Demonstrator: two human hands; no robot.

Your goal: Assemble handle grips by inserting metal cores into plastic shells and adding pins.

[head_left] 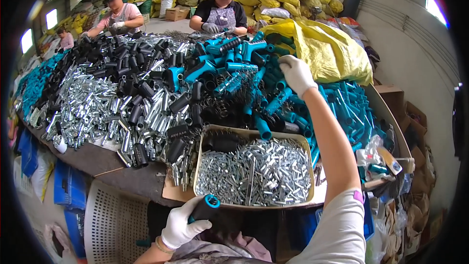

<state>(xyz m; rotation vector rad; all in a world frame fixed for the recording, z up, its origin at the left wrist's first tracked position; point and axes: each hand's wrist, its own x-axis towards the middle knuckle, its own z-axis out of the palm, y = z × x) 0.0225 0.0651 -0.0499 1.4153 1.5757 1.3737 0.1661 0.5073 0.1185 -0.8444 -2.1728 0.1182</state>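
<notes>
My left hand [183,225], in a white glove, grips a black tube with a teal end [205,207] near my lap, just below the front edge of a shallow cardboard tray [201,149]. The tray holds many small shiny metal pins [256,171]. My right hand [296,74], also gloved, reaches far forward over a heap of teal plastic handles [244,63]; its fingers curl down onto the heap, and I cannot tell whether it grips one.
Piles of black tubes [132,88], metal sleeves [88,107] and springs cover the long table. A yellow sack [332,51] lies at the right. Two people in gloves work at the far side, a third at far left. A perforated white crate [115,222] stands by my left knee.
</notes>
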